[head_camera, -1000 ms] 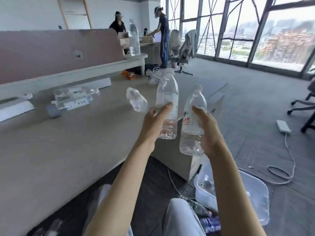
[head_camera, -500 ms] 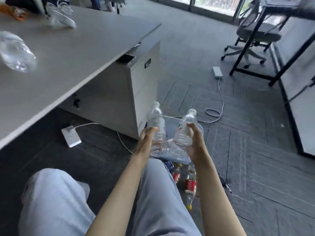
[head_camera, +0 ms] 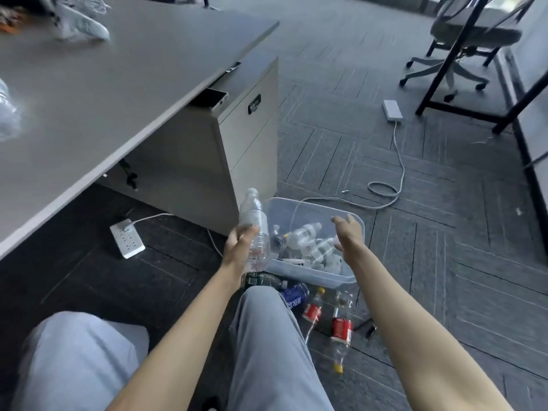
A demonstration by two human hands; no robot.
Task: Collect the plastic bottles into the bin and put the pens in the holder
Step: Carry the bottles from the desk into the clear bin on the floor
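2 hands out over the floor: left hand (head_camera: pixel 240 247) wraps a clear bottle (head_camera: pixel 252 213), upright, right at the left rim of the bin (head_camera: pixel 314 277). Right hand (head_camera: pixel 348 232) is above the bin, fingers spread, holding nothing. Bin sits on the floor beside the cabinet (head_camera: pixel 249 137), with a pile of bottles (head_camera: pixel 302 232) already inside.

Step in hand looks like dropping the left one: shift it right past the rim, tip it flat, let go low so it doesn't bounce off the pile.

Left after that: about 3 loose bottles (head_camera: pixel 341 327) on the floor just in front of the bin, plus 1 blurred bottle (head_camera: pixel 7 114) at the counter (head_camera: pixel 118 84) edge. Pen holder not in view
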